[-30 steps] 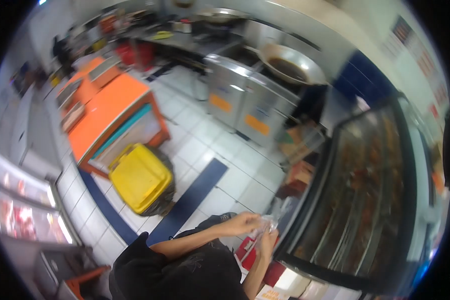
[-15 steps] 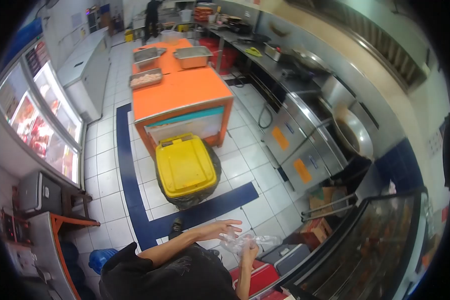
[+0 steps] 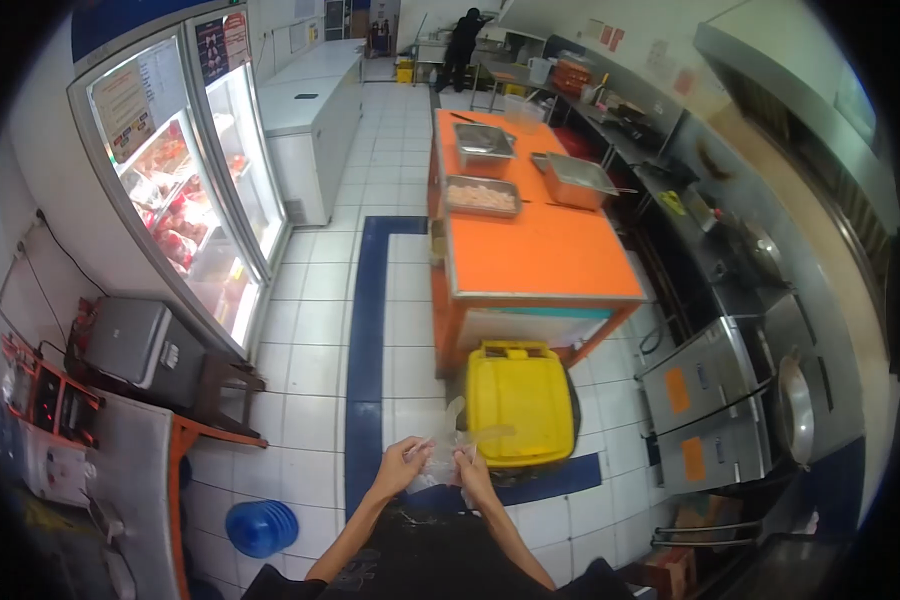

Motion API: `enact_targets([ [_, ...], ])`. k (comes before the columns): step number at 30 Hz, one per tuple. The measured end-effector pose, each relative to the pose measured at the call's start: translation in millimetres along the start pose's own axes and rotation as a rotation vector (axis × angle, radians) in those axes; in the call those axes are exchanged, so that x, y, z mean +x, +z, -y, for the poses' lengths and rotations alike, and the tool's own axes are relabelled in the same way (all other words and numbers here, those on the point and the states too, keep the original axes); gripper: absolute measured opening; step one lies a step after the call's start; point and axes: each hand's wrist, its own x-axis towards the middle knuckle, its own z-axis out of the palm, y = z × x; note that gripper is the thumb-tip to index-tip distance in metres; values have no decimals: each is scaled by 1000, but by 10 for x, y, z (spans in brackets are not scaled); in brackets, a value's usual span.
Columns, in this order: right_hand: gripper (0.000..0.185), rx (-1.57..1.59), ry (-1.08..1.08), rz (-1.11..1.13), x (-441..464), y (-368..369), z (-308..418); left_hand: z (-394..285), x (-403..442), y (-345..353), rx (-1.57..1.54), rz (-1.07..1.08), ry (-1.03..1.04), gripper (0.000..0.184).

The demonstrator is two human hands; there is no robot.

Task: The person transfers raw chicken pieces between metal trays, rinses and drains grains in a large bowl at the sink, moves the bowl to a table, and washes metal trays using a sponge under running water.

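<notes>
Between left hand (image 3: pixel 400 468) and right hand (image 3: pixel 474 473): thin clear plastic (image 3: pixel 436 464), pinched by both.
Head view: beyond the hands stand a yellow bin (image 3: pixel 520 405) and an orange worktop (image 3: pixel 540 255); print on the posters (image 3: pixel 125 110) of a fridge (image 3: pixel 213 135) to their left is too small to read.

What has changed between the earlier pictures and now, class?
The view swung left. The left hand, fingers spread just before, now pinches the clear plastic too; the right hand keeps its hold. The yellow bin and orange table stayed put.
</notes>
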Motion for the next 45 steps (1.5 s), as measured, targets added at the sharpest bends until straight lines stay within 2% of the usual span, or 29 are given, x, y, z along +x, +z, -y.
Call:
enact_targets([
  [1,35,-439,-327,-211,210,192,-59,98,152,-299,78,63,-51,34],
  [2,35,-424,-318,-207,263,391,75,168,282,-555,93,64,-59,34],
  [4,41,-717,-571,-337,294,737,670,208,645,-929,300,-3,-223,31],
  [5,43,-686,-659,-416,367,913,864,161,827,-1046,377,5,-322,28],
  [6,43,-685,-649,-422,433,1046,1038,138,986,-1108,380,14,-329,28],
  [8,38,-656,-805,-360,655,1259,1350,84,1343,-1142,74,37,-129,28],
  [9,33,-595,-749,-172,830,1357,1461,55,1544,-1151,83,53,-139,28],
  [10,33,-587,-735,-186,1047,1457,1470,37,1766,-1148,-30,124,-66,27],
  [11,31,-449,-588,-102,1325,1563,1445,12,1973,-1174,-143,195,5,26],
  [12,30,-306,-447,-18,1618,1642,1437,-7,2182,-1240,-133,210,-5,26],
  [14,30,-255,-416,6,2236,1704,1558,-96,2718,-1361,30,177,-44,27],
  [15,30,5,-278,145,2477,1759,1624,-204,2917,-1450,46,183,-61,27],
  [16,29,261,-140,281,2734,1781,1682,-343,3163,-1500,-33,122,-231,29],
  [17,31,186,-169,370,3115,1771,1615,-448,3423,-1525,-116,53,-389,31],
  [18,31,211,-165,370,3288,1845,1755,-486,3624,-1585,-93,53,-399,31],
  [21,32,111,-161,443,4040,2041,2241,-548,4400,-1748,-48,-41,-265,30],
  [22,32,120,-141,424,4243,2071,2312,-627,4585,-1815,-113,49,-212,35],
  [25,15,-1,-273,152,4697,2196,2699,-639,5187,-1939,-75,66,-213,32],
  [28,14,-7,-250,-80,5038,2264,3010,-847,5710,-1802,-93,133,-355,29],
  [30,18,69,-250,-146,5375,2210,3037,-808,6103,-1692,-71,194,-329,24],
  [32,23,690,-68,-10,5541,2087,3182,-537,6508,-1564,-39,174,-182,25],
  [33,23,713,-85,-68,5585,2022,3288,-848,6665,-1409,-66,183,-293,20],
  [35,24,236,-244,-81,5664,1956,3528,-806,7007,-1299,-7,346,-235,22],
  [38,21,244,-236,-253,5852,1663,3467,-834,7435,-1102,123,528,-82,26],
  [39,19,118,-345,-437,5941,1555,3247,-826,7568,-1012,213,539,10,28],
  [40,19,134,-346,-490,5875,1499,3306,-861,7686,-895,215,594,9,28],
  [42,21,333,-109,-774,5602,1549,3476,-971,7780,-636,406,697,228,29],
  [43,21,359,-101,-807,5558,1582,3386,-1004,7793,-508,382,819,248,21],
  [45,26,-200,-274,-1177,5530,1631,3237,-794,7830,-284,359,928,233,16],
])
